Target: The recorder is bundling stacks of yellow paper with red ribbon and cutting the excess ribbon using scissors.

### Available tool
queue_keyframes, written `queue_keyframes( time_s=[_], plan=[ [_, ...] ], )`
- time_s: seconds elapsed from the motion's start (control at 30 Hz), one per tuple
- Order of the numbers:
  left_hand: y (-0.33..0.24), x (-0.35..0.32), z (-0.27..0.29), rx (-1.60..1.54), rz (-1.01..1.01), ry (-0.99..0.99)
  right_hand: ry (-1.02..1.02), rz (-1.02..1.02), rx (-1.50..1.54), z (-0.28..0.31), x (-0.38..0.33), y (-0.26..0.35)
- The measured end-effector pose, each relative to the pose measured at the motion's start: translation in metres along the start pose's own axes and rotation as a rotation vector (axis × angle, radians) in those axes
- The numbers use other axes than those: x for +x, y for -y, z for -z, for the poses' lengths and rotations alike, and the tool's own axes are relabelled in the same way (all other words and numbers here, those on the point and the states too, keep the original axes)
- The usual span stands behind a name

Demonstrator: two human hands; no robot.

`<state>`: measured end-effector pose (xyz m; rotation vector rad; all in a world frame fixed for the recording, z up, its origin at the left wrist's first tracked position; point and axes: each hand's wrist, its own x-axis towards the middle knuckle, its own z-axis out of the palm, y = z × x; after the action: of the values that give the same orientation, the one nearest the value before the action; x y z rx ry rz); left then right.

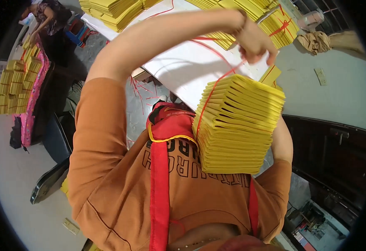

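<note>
A thick bundle of folded yellow paper pieces (pixel 239 129) rests against my chest, tilted, its folded edges stacked in layers. Red string (pixel 208 102) runs down the bundle's left side and up to my left hand (pixel 256 44). That hand is raised above the bundle's far end, fingers bent and closed on the string. Behind the bundle's right side my right forearm (pixel 281 142) shows; the bundle hides my right hand, so its grip cannot be seen.
Beyond the bundle is a white table (pixel 170 71) with yellow stacks (pixel 116 12) and a red-tied bundle (pixel 281 29). At far left, a person (pixel 45 16) works by a pink-covered table (pixel 36 96) holding yellow bundles. A dark chair (pixel 57 138) stands left; red string scraps (pixel 141 94) lie below.
</note>
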<state>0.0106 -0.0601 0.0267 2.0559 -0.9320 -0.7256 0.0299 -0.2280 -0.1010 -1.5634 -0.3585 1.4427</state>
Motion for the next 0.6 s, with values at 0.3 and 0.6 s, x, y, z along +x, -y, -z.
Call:
queue_keyframes(
  time_s=[0.3,0.6],
  plan=[
    [0.011,0.031,-0.039,0.310,-0.157,-0.300,0.012,-0.026,0.062,-0.004,0.000,0.007],
    [0.037,-0.021,-0.086,0.113,0.183,-0.394,0.063,-0.054,0.144,-0.022,0.013,0.006]
  ],
)
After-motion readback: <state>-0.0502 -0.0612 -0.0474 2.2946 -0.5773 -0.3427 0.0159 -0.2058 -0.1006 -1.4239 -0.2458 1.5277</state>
